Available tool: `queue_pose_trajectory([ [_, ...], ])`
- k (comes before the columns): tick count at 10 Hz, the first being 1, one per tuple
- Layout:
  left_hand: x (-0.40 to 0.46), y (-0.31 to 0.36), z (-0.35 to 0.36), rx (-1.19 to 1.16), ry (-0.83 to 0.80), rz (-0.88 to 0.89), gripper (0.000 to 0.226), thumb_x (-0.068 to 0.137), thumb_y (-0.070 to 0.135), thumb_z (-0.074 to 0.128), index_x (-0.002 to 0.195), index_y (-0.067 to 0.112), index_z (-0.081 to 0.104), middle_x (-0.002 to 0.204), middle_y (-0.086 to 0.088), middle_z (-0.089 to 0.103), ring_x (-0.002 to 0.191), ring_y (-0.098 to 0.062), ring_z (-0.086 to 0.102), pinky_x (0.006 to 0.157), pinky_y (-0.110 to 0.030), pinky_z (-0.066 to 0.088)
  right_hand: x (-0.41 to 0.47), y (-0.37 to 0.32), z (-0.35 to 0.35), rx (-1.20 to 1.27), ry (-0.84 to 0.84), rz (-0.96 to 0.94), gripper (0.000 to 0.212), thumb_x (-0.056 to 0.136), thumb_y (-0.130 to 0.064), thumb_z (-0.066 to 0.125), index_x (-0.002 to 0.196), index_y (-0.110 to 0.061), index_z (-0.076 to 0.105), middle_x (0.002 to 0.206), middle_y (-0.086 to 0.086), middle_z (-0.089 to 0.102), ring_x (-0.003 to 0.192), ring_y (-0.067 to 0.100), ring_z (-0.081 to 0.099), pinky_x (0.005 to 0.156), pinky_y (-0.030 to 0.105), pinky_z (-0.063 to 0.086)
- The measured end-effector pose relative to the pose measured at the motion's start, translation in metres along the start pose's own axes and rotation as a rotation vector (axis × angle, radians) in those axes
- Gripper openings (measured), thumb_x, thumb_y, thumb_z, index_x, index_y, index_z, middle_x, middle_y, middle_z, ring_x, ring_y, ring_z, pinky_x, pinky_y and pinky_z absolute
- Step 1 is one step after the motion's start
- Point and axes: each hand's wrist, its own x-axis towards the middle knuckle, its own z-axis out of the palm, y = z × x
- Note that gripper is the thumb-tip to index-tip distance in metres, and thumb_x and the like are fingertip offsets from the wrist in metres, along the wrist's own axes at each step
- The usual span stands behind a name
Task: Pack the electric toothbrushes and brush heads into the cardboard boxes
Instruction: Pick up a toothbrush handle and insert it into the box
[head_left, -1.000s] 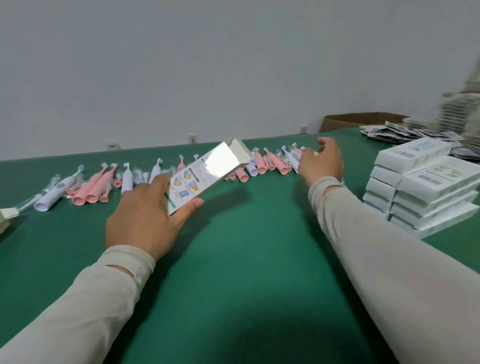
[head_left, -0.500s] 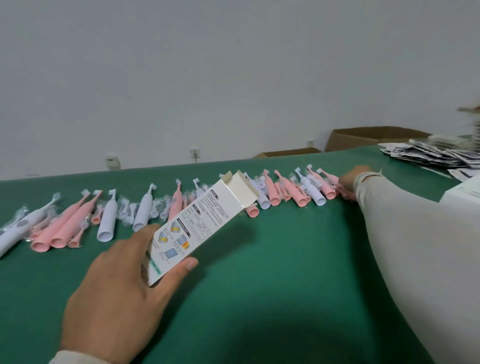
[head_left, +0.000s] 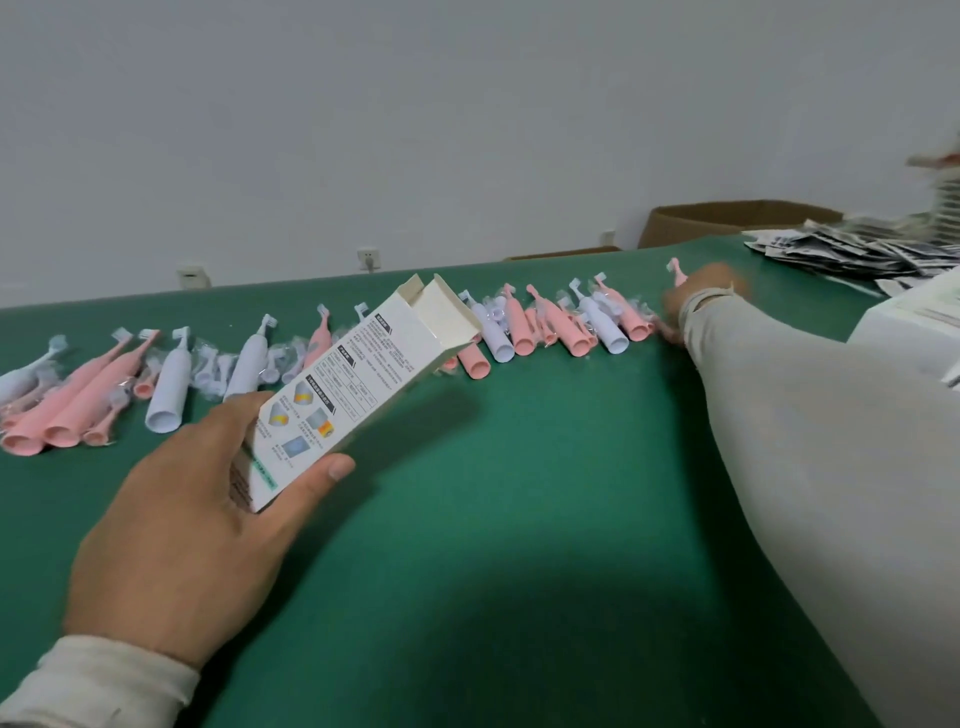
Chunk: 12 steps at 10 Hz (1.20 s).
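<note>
The right hand (head_left: 701, 291) is out at the far right end of the toothbrush row (head_left: 550, 325) now, and a pink toothbrush (head_left: 677, 271) is coming up with it — half a second back that hand was still flat down among the handles, so this looks like the pick. It's blurred, mind: the bristled tip pokes out above the knuckles, but exactly how the fingers wrap the handle I cannot tell.

Meanwhile the left hand (head_left: 208, 519) hasn't budged. Thumb on the near edge, fingers behind, it grips the white cardboard box (head_left: 358, 384) tilted, open flaps aimed at the far right, hovering over the green table (head_left: 519, 519) near the middle of the row.

So the mouth of the box is ready and waiting. My read: the toothbrush needs to travel left and slide in handle-first. Packed white boxes (head_left: 914, 317) sit at the right edge, with loose leaflets (head_left: 852, 252) beyond.
</note>
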Motion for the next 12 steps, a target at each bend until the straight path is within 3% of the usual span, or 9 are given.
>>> queue_pose_trajectory([
  [1, -0.001, 0.009, -0.004, -0.007, -0.012, -0.008, 0.074, 0.074, 0.091, 0.041, 0.126, 0.039, 0.049, 0.098, 0.01, 0.065, 0.079, -0.02, 0.059, 0.066, -0.043, 0.056, -0.012, -0.005, -0.004, 0.063, 0.137, -0.076, 0.044, 0.099, -0.022, 0.054, 0.138, -0.002, 0.05, 0.142, 0.018, 0.051, 0.127, 0.033, 0.054, 0.104, 0.038, 0.047],
  [2, -0.008, 0.019, -0.016, 0.029, -0.009, -0.044, 0.074, 0.075, 0.089, 0.041, 0.125, 0.035, 0.05, 0.1, 0.005, 0.065, 0.083, -0.025, 0.06, 0.068, -0.044, 0.054, -0.057, -0.021, -0.006, 0.162, 0.274, -0.147, 0.039, 0.092, -0.034, 0.063, 0.122, -0.008, 0.059, 0.122, 0.009, 0.061, 0.102, 0.029, 0.063, 0.077, 0.031, 0.049],
  [3, -0.015, 0.022, -0.04, -0.004, 0.026, -0.097, 0.064, 0.078, 0.081, 0.047, 0.121, 0.033, 0.052, 0.108, 0.001, 0.066, 0.091, -0.028, 0.061, 0.075, -0.046, 0.054, -0.131, -0.023, 0.01, 0.315, 0.007, -0.264, 0.02, 0.087, -0.029, 0.065, 0.092, -0.009, 0.064, 0.084, 0.003, 0.067, 0.07, 0.024, 0.061, 0.056, 0.026, 0.047],
  [4, -0.026, 0.009, -0.072, 0.021, 0.082, -0.138, 0.064, 0.081, 0.076, 0.052, 0.127, 0.032, 0.053, 0.121, -0.005, 0.063, 0.106, -0.032, 0.059, 0.086, -0.052, 0.053, -0.22, -0.002, 0.038, 0.058, -0.41, -0.429, 0.024, 0.082, -0.033, 0.065, 0.087, -0.01, 0.066, 0.075, 0.004, 0.063, 0.061, 0.018, 0.055, 0.061, 0.034, 0.055],
  [5, -0.048, -0.011, -0.094, 0.078, 0.148, -0.214, 0.071, 0.079, 0.077, 0.052, 0.132, 0.029, 0.055, 0.121, -0.011, 0.06, 0.114, -0.035, 0.05, 0.093, -0.052, 0.048, -0.292, 0.024, 0.058, -0.248, -0.611, -0.665, 0.048, 0.08, -0.041, 0.067, 0.123, -0.02, 0.059, 0.097, -0.002, 0.059, 0.077, 0.016, 0.058, 0.066, 0.031, 0.048],
  [7, -0.078, -0.031, -0.106, 0.054, 0.163, -0.359, 0.068, 0.081, 0.07, 0.058, 0.132, 0.025, 0.055, 0.121, -0.016, 0.056, 0.118, -0.035, 0.047, 0.094, -0.045, 0.043, -0.323, 0.045, 0.06, -0.545, -0.409, -1.063, 0.034, 0.088, -0.05, 0.051, 0.118, -0.034, 0.055, 0.102, -0.001, 0.055, 0.096, 0.025, 0.053, 0.08, 0.037, 0.047],
  [8, -0.079, -0.036, -0.108, 0.032, 0.152, -0.357, 0.065, 0.082, 0.069, 0.058, 0.132, 0.028, 0.055, 0.119, -0.013, 0.056, 0.116, -0.032, 0.048, 0.093, -0.041, 0.042, -0.321, 0.048, 0.061, -0.531, -0.415, -1.088, 0.038, 0.09, -0.058, 0.051, 0.12, -0.039, 0.061, 0.107, -0.003, 0.056, 0.101, 0.022, 0.05, 0.088, 0.038, 0.046],
  [10, -0.08, -0.038, -0.106, 0.005, 0.171, -0.313, 0.061, 0.081, 0.07, 0.058, 0.129, 0.032, 0.055, 0.112, -0.006, 0.054, 0.107, -0.026, 0.05, 0.085, -0.036, 0.039, -0.318, 0.037, 0.063, -0.366, -0.346, -1.05, 0.02, 0.078, -0.05, 0.064, 0.088, -0.033, 0.066, 0.112, -0.011, 0.057, 0.106, 0.018, 0.047, 0.088, 0.033, 0.039],
  [12, -0.074, -0.045, -0.107, 0.089, 0.112, -0.22, 0.065, 0.079, 0.046, 0.078, 0.136, 0.027, 0.053, 0.124, -0.007, 0.054, 0.119, -0.03, 0.046, 0.097, -0.043, 0.04, -0.285, 0.029, 0.036, 0.427, -0.239, -0.616, 0.03, 0.083, -0.039, 0.066, 0.064, -0.016, 0.059, 0.058, -0.016, 0.057, 0.052, -0.003, 0.051, 0.043, 0.008, 0.035],
])
